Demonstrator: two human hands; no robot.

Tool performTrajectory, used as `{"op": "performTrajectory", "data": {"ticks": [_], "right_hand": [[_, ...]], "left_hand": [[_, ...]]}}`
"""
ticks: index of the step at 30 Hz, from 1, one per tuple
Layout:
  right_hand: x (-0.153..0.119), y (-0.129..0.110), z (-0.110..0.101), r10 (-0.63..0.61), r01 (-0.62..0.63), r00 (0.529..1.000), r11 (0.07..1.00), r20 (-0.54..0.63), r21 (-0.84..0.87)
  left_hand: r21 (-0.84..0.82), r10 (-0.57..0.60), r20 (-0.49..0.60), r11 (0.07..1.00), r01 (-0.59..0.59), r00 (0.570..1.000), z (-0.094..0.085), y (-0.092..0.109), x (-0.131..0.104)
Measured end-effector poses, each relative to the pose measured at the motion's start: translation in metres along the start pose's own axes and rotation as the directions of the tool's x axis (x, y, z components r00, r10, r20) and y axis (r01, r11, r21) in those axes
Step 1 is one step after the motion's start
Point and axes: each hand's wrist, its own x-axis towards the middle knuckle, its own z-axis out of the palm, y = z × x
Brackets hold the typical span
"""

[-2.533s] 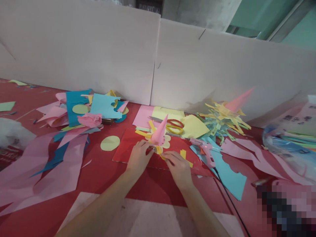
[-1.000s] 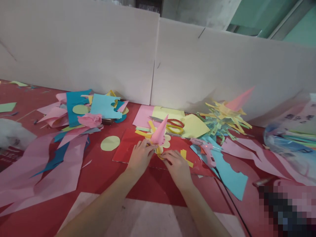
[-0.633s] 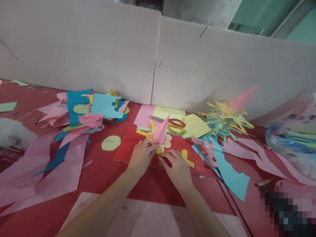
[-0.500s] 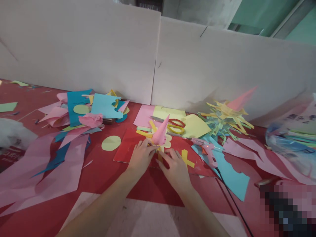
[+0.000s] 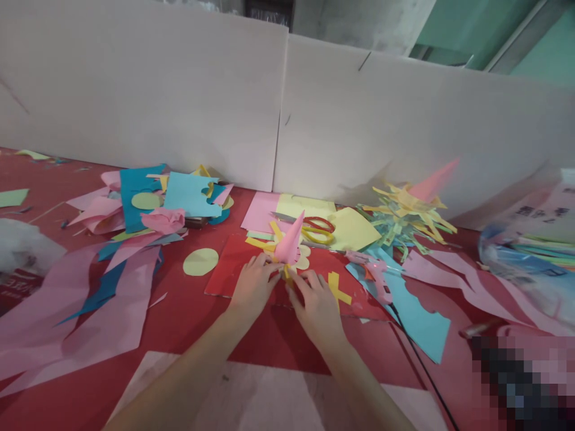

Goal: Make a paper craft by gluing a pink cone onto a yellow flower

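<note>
A pink paper cone stands upright on a pale yellow flower-shaped paper, with yellow paper strips sticking out at its back left. At its lower left side, my left hand pinches the base, fingertips partly hidden by the paper. A yellow strip hangs from the cone's front. My right hand has thumb and index finger closed about this strip. Beneath both hands lies a red board. Crossed yellow strips rest beside my right hand.
Scissors lie on paper sheets behind the cone. A pink glue gun with a black cord sits to the right, near a finished-looking cone with fringe. Paper scraps pile up at left. White panels stand along the back.
My right thumb and index finger have drawn closer around the front yellow strip. My left hand stays at the cone's base. The whole view has shifted slightly.
</note>
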Motion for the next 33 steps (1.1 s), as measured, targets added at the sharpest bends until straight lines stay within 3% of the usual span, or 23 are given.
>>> {"op": "performTrajectory", "data": {"ticks": [14,24,33], "right_hand": [[0.002,-0.013,0.010,0.034,-0.016,0.998,0.959,0.059,-0.283],[0.006,-0.017,0.011,0.000,0.068,0.984,0.922,0.176,-0.381],[0.005,-0.019,0.008,0.029,0.031,0.986,0.934,0.164,-0.355]], "left_hand": [[-0.087,-0.028,-0.019,0.996,0.027,0.999,0.004,-0.004,-0.001],[-0.043,-0.059,-0.006,0.997,0.059,0.998,0.005,-0.003,0.000],[-0.055,-0.048,-0.013,0.997,0.047,0.999,0.005,-0.003,-0.001]]}}
